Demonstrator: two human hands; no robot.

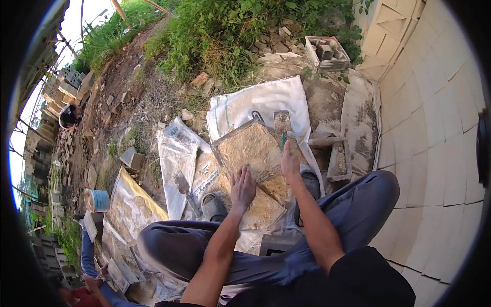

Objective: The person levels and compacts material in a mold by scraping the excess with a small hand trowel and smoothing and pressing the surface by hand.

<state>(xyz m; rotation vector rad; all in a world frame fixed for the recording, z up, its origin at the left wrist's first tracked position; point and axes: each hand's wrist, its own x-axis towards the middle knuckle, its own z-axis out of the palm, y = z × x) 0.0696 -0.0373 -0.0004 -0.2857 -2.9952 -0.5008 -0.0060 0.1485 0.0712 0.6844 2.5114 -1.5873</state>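
Observation:
A square mould frame (220,152) filled with pale, sandy material (249,148) lies on sacks between the knees. On the near edge of the material rests my left hand (243,188), empty, its fingers spread. To the right of the frame, my right hand (290,162) is closed round the green handle of a trowel (282,122), whose flat blade points away from me. A second trowel (181,181) lies on the sacks to the left. More of the sandy material (261,210) is spread on a board below the frame.
A white sack (261,100) lies beyond the frame. Right of it are a small mould (339,161) and a tiled wall (429,133). A bucket (97,200) stands at left. At lower left are another person's hands (93,281); a farther person (69,116) is upper left.

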